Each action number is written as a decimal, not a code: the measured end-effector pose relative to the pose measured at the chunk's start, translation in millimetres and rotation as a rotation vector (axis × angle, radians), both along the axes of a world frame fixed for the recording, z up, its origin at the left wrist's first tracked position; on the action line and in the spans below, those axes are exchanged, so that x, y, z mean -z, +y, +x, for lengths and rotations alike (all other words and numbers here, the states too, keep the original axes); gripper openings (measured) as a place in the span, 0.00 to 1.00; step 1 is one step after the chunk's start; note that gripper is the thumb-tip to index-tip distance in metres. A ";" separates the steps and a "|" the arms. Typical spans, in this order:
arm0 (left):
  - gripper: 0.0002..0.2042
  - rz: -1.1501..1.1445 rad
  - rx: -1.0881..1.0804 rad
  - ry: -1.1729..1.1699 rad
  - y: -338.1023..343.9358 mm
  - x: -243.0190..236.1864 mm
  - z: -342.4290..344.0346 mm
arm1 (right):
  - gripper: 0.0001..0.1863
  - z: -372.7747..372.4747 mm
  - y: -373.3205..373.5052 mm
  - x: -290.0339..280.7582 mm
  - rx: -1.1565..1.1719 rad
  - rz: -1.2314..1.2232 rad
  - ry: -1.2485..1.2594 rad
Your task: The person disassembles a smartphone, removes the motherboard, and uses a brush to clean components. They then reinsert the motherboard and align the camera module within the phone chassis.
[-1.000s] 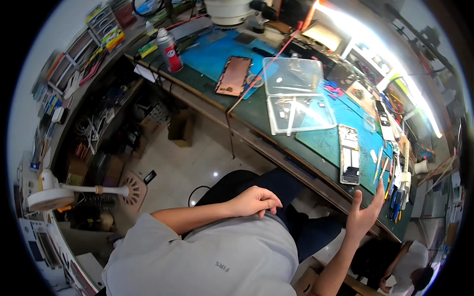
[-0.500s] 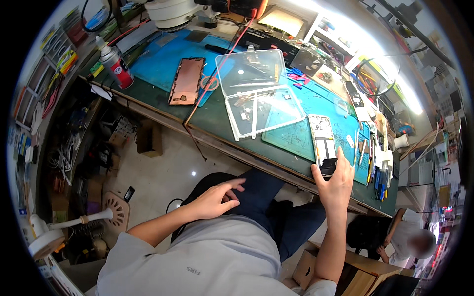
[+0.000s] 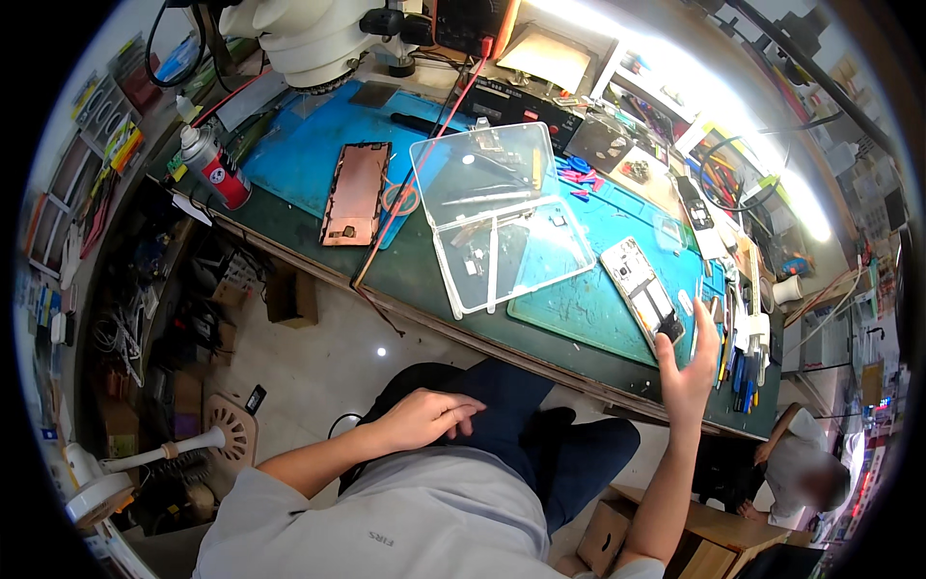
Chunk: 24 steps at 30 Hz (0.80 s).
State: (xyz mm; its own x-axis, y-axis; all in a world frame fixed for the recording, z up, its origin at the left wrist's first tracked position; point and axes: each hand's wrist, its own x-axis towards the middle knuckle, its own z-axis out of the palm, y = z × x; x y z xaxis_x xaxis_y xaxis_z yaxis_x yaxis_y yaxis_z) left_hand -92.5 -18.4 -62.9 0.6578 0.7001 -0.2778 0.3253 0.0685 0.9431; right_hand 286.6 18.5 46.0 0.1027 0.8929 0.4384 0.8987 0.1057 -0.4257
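Hanging spread-fingered, the right hand grips nothing, contact unclear, at five o'clock of the opened phone, which lies at the view's three o'clock. Likely light, stiff, fragile inside: pinch its long edges. The left hand's grip is hidden.

microscope partly beyond upper edge

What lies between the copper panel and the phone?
In the head view, an open clear box with small parts inside, plus orange loops and a red cable nearer the panel, and some mat nearer the phone.
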 end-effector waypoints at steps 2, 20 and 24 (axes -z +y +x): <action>0.21 -0.299 -0.014 0.012 7.0 -26.1 6.3 | 0.34 -18.6 -18.6 -7.5 -0.002 0.127 -0.120; 0.27 0.118 0.171 -0.759 29.5 -115.5 51.1 | 0.36 -12.0 -35.1 36.4 0.001 0.422 -0.224; 0.12 1.144 -0.596 -0.062 70.1 -108.3 -7.5 | 0.26 21.6 -22.9 30.1 0.198 0.454 -0.215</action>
